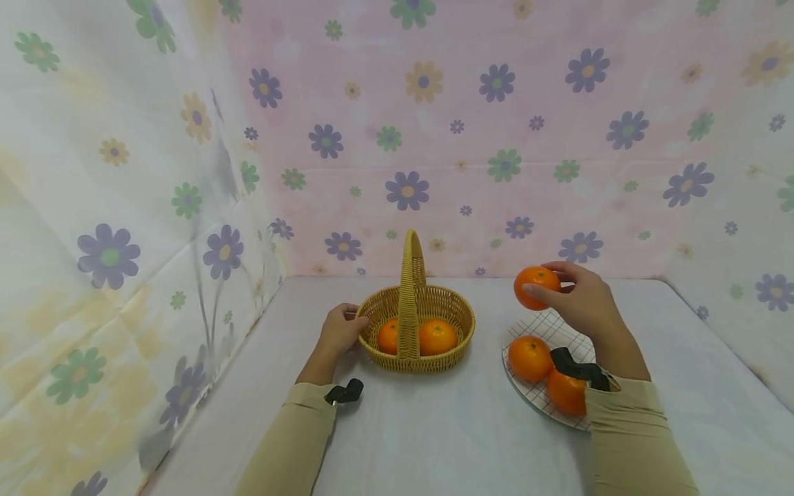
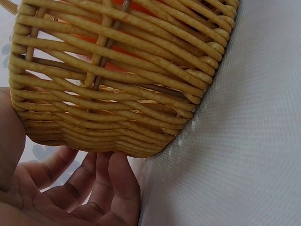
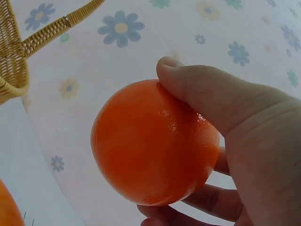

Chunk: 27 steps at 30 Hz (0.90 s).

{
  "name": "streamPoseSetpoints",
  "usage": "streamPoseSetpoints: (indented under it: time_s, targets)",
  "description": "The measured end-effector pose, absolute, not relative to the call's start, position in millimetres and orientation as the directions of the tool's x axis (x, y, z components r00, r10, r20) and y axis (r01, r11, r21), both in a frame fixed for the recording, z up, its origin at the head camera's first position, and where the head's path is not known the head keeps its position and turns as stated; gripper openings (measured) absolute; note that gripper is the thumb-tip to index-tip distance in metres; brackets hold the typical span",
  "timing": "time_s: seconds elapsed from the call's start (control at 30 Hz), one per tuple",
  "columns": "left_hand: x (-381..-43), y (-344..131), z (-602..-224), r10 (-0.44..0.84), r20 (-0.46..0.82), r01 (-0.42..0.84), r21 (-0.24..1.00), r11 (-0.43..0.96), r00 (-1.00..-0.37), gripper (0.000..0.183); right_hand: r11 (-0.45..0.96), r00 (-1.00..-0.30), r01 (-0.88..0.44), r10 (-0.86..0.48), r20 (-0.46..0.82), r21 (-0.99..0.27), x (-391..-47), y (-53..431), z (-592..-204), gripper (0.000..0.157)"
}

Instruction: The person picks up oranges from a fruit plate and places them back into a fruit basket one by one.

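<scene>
- Inside the basket point(image 1: 428, 362), two oranges point(image 1: 438, 337) lie, seen either side of its upright handle point(image 1: 408, 303).
- On the grid-patterned plate point(image 1: 551, 322) sit two more oranges point(image 1: 530, 358), one partly hidden by the dark wrist mount point(image 1: 579, 370).
- Near the plate's far edge, raised, another orange point(image 1: 537, 288) is pinched between the right hand's point(image 1: 586, 296) thumb and fingers.
- At the basket's left side, the left hand point(image 1: 340, 334) grips it, thumb at the rim, fingers bent against the outer wall.
</scene>
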State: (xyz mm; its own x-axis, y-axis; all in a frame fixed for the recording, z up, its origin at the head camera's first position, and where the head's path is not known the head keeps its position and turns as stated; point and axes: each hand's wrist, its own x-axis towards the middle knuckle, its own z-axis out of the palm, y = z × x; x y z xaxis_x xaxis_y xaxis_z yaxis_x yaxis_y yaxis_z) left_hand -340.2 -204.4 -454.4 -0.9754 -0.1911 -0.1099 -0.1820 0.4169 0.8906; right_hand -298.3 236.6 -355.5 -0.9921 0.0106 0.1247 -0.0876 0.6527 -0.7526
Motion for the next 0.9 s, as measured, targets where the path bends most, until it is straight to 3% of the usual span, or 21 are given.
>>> streamPoseSetpoints:
  time_s: [0.47,0.9]
  targets:
    - [-341.5,-204.8,-455.0,-0.186,-0.117,-0.186,0.891,0.413,-0.975,0.044,0.642,-0.969,-0.151,0.053,0.241,-0.752,-297.7,228.9,-353.7,0.090]
    - [-341.7,-205.8,-455.3,-0.180,-0.112,-0.178,0.894,0.411,-0.977,0.043,0.627,-0.967,-0.160,0.057,0.250,-0.762,-294.1,215.9,-349.3,0.091]
